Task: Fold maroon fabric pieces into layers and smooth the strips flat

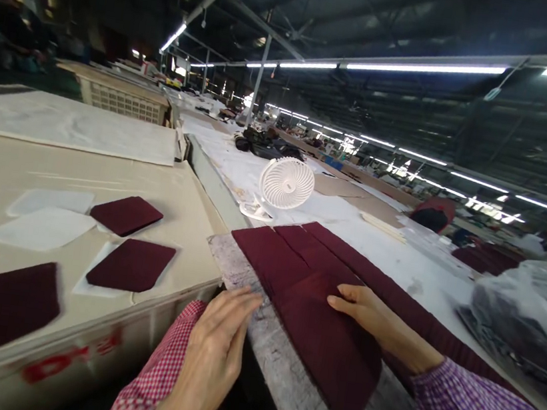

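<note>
Maroon fabric pieces (276,259) lie in rows along a grey, fuzzy-topped table edge (274,353). My right hand (370,312) grips the side of a maroon fabric panel (325,346) with cut corners, thumb and fingers close together at its edge. This panel lies over the other pieces and reaches past them toward me. My left hand (217,345) is stretched out flat with nothing in it, its fingertips by the grey edge, just left of the panel. The undersides of the right fingers are partly hidden.
A white clip fan (286,183) stands behind the fabric. On the cream-covered surface at left lie maroon pieces (132,265) and white sheets (41,228). A clear plastic bag (531,313) sits at far right, and dark cloth (266,142) is heaped beyond the fan.
</note>
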{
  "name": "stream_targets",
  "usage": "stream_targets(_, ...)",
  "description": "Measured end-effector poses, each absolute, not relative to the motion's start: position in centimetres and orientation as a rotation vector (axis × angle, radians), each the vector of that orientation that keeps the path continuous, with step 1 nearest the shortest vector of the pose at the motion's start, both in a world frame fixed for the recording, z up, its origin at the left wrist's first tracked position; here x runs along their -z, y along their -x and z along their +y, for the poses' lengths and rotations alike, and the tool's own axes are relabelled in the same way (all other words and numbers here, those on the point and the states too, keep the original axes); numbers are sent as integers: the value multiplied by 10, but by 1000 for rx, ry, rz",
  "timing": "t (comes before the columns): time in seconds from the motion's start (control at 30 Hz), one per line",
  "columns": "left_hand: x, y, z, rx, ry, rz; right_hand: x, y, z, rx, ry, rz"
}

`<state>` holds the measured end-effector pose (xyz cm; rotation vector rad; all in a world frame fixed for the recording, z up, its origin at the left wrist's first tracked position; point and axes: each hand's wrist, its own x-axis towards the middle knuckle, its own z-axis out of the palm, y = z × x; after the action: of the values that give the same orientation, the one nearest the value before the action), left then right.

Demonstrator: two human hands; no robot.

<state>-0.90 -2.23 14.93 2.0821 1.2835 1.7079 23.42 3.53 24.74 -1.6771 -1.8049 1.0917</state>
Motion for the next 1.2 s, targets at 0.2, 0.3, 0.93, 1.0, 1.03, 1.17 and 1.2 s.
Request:
stream_targets(0.2,-155,6,-18,-1677,-2260,1223,-237,-240,46,-988,1680,-1853)
stream_targets(0.3,-162,-1,-17,-1601,-2396,1141,-231,-246,51,-806,1763,-1882)
stream_targets(0.93,-170,-35,-14,-1456,-2577,969,-226,-246,48,-755,1824,-1808)
stream_targets(1.0,-169,-35,-14,-1471,-2574,977,-224,-246,49,-737,1832,-1818)
stream_targets(1.03,-169,-35,-15,-1479,-2572,986,-223,-247,50,-728,1835,-1822)
stream_targets(1.17,-167,-37,-15,-1502,-2570,1020,-221,-249,53,-705,1832,-1843)
stream_targets(1.2,-166,-38,-15,-1496,-2568,1026,-220,-249,53,-700,1835,-1849)
